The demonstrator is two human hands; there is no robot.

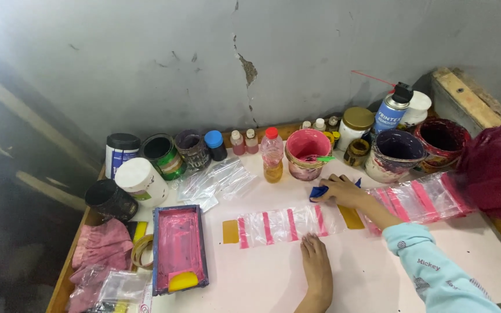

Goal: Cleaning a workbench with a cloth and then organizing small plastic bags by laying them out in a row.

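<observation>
— Where are the hands?
— The left hand point(315, 255) lies flat below the striped plastic bag point(285, 225). The right hand point(340, 190) holds a blue cloth point(319, 191).
— What's close?
— A pink paint pot point(307, 152) and bottle point(272, 154) stand just behind.

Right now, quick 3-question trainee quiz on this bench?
1. True or false: the right hand presses a blue cloth.
2. What does the left hand touch: A) spray can B) striped plastic bag C) white table just below the bag
3. The framed screen is coated in ___ ink.

Key: 1 true; 2 C; 3 pink
</observation>
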